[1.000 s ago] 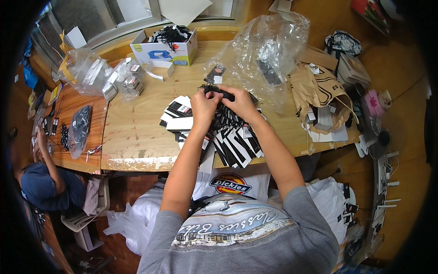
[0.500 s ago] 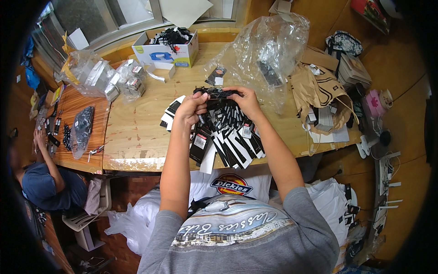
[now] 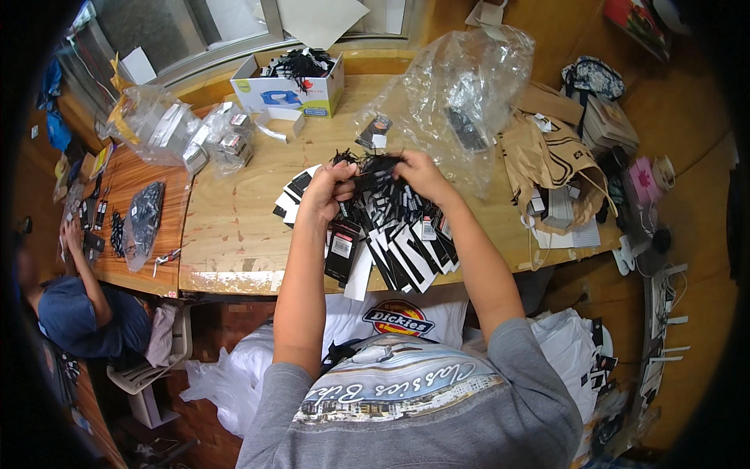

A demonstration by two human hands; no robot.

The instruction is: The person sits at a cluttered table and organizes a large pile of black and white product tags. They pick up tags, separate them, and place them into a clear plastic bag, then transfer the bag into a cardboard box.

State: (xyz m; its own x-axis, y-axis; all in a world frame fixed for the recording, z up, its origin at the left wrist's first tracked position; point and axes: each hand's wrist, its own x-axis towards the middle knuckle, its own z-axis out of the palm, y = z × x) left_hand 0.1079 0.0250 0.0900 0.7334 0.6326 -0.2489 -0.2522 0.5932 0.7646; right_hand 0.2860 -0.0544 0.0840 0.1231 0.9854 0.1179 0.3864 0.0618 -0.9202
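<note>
Many black and white hang tags [image 3: 394, 250] lie fanned out on the wooden table, their black strings [image 3: 380, 166] bunched at the far end. My left hand [image 3: 331, 187] is closed, thumb against bent fingers, with string ends sticking out above it. On the other side of the bunch, my right hand [image 3: 422, 177] has its fingers curled onto the strings. One black tag with a white and red label [image 3: 341, 247] lies at the near left of the pile, below my left hand. My right fingertips are partly hidden among the strings.
Beyond my hands lies a large clear plastic bag [image 3: 461, 94]. An open box [image 3: 289, 87] of black strings stands at the back. Bagged packs [image 3: 226, 141] lie left, a brown paper bag [image 3: 547, 168] right. Another person [image 3: 86, 313] works at far left.
The strings that stretched straight between my hands now hang looser and bunch toward my right hand. Both hands stay close to the same spot above the tags.
</note>
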